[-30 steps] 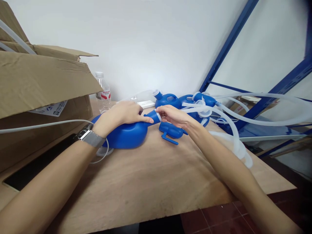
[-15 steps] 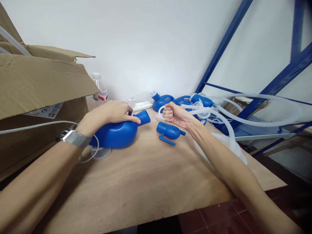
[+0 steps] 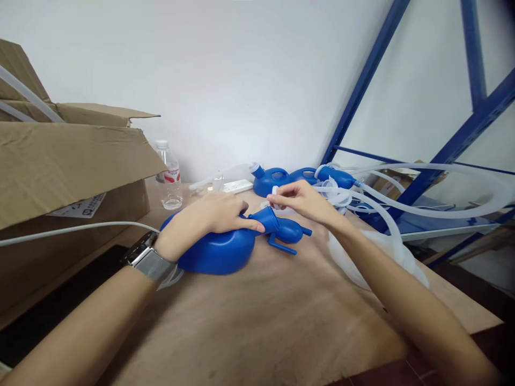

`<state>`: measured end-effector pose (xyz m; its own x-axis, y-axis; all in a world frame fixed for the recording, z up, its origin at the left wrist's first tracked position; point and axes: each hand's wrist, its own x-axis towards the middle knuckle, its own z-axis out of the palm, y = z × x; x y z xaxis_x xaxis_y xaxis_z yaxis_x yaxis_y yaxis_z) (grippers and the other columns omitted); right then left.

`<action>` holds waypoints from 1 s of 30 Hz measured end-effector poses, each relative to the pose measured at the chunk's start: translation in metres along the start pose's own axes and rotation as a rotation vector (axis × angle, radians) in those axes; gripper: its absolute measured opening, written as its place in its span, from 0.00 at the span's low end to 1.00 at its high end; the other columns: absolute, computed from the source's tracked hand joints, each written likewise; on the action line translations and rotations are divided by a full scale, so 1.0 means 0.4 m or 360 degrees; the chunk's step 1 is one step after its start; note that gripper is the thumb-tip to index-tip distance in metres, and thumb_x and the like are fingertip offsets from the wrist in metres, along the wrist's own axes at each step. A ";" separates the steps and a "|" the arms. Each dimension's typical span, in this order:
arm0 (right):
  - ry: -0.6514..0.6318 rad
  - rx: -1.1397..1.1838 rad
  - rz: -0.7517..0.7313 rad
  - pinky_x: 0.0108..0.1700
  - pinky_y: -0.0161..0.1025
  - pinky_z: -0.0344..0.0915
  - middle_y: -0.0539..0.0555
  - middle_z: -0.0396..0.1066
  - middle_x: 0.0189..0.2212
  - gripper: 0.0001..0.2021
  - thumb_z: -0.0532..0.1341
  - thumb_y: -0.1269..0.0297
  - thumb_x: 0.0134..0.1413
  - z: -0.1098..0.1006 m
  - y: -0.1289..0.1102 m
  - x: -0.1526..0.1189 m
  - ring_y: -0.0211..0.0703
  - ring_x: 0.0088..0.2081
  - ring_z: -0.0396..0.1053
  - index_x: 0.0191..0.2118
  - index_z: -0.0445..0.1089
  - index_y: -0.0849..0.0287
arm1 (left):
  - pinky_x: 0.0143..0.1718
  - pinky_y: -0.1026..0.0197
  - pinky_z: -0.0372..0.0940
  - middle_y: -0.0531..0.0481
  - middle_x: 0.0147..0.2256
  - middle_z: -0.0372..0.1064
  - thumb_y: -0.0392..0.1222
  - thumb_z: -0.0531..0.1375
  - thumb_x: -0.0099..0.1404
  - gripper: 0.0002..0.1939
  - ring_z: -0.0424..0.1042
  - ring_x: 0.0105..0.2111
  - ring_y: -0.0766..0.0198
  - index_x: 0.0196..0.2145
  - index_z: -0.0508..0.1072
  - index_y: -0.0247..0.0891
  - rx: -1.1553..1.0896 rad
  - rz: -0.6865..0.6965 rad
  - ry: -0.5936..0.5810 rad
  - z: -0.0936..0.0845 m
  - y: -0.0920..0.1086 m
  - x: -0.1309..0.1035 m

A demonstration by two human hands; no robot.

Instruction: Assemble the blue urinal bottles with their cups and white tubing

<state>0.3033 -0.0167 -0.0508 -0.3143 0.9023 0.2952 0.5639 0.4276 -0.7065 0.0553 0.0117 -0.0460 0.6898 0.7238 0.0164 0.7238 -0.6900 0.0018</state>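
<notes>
My left hand (image 3: 223,214) is closed over the neck of a blue plastic urinal bottle (image 3: 221,254), which lies on the table with its wide mouth pointing right. Held in a fingertip pinch, a white cap (image 3: 274,196) is in my right hand (image 3: 295,199), just above and beyond the bottle's mouth. The fingers hide part of the cap. Right behind the mouth lies a blue handled funnel-like piece (image 3: 288,231), partly covered by the bottle's rim.
At left, an open cardboard box (image 3: 72,155) stands near a clear water bottle (image 3: 171,182). A white power strip (image 3: 237,186) lies by the wall. More blue urinal bottles (image 3: 269,185) and coiled clear tubing (image 3: 390,236) sit at back right, near a blue metal rack (image 3: 454,145).
My left hand has brought the urinal bottle rightward and nearer, up against the blue funnel-like piece. My right hand has gone from a fist to a fingertip pinch on the white cap.
</notes>
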 end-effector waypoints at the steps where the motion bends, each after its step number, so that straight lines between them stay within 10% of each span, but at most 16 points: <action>1: 0.0016 -0.0085 -0.0006 0.35 0.41 0.61 0.51 0.69 0.23 0.28 0.65 0.38 0.65 0.008 0.016 -0.012 0.42 0.29 0.65 0.24 0.72 0.57 | 0.44 0.47 0.66 0.33 0.43 0.82 0.88 0.44 0.64 0.52 0.80 0.44 0.39 0.49 0.84 0.40 0.0019 -0.0005 -0.0002 -0.005 -0.002 -0.003; 8: 0.0028 -0.0945 -0.0667 0.49 0.53 0.73 0.66 0.77 0.45 0.18 0.56 0.58 0.75 0.096 0.118 -0.089 0.56 0.44 0.74 0.36 0.78 0.57 | 0.43 0.52 0.66 0.41 0.48 0.83 0.81 0.69 0.51 0.47 0.80 0.46 0.42 0.57 0.81 0.46 -0.0085 0.0011 0.0063 -0.065 -0.037 -0.061; 13: -0.0323 -0.1041 -0.1031 0.53 0.55 0.77 0.65 0.78 0.46 0.14 0.58 0.60 0.76 0.177 0.150 -0.111 0.57 0.48 0.76 0.43 0.82 0.57 | 0.57 0.50 0.63 0.45 0.54 0.82 0.70 0.73 0.54 0.44 0.78 0.52 0.44 0.63 0.77 0.49 -0.0209 0.0158 0.0197 -0.102 -0.070 -0.084; 22: 0.0143 -0.0738 -0.0704 0.64 0.67 0.73 0.67 0.80 0.52 0.18 0.61 0.50 0.74 0.092 0.166 -0.110 0.68 0.60 0.76 0.53 0.81 0.55 | 0.69 0.48 0.52 0.48 0.59 0.78 0.60 0.76 0.54 0.42 0.68 0.63 0.44 0.65 0.75 0.51 -0.0286 0.0369 0.0133 -0.119 -0.053 -0.100; 26: -0.0031 -0.0238 -0.0336 0.66 0.63 0.73 0.65 0.68 0.70 0.43 0.69 0.45 0.66 0.034 0.138 -0.118 0.63 0.66 0.74 0.80 0.53 0.44 | 0.68 0.47 0.56 0.50 0.62 0.76 0.58 0.79 0.52 0.43 0.67 0.63 0.44 0.65 0.76 0.55 -0.0349 0.0529 -0.0105 -0.107 0.001 -0.100; 30: -0.0381 -0.0312 -0.0586 0.77 0.67 0.55 0.64 0.33 0.83 0.74 0.83 0.45 0.43 0.058 0.143 -0.137 0.69 0.82 0.41 0.83 0.31 0.39 | 0.69 0.45 0.59 0.50 0.64 0.75 0.46 0.80 0.51 0.42 0.66 0.66 0.43 0.64 0.78 0.53 -0.0380 0.0775 -0.0292 -0.088 0.050 -0.081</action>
<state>0.3353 -0.0431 -0.1223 -0.6740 0.6607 0.3303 0.5084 0.7393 -0.4415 0.0470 -0.0260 -0.0113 0.9495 0.2968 -0.1018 0.3135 -0.9123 0.2634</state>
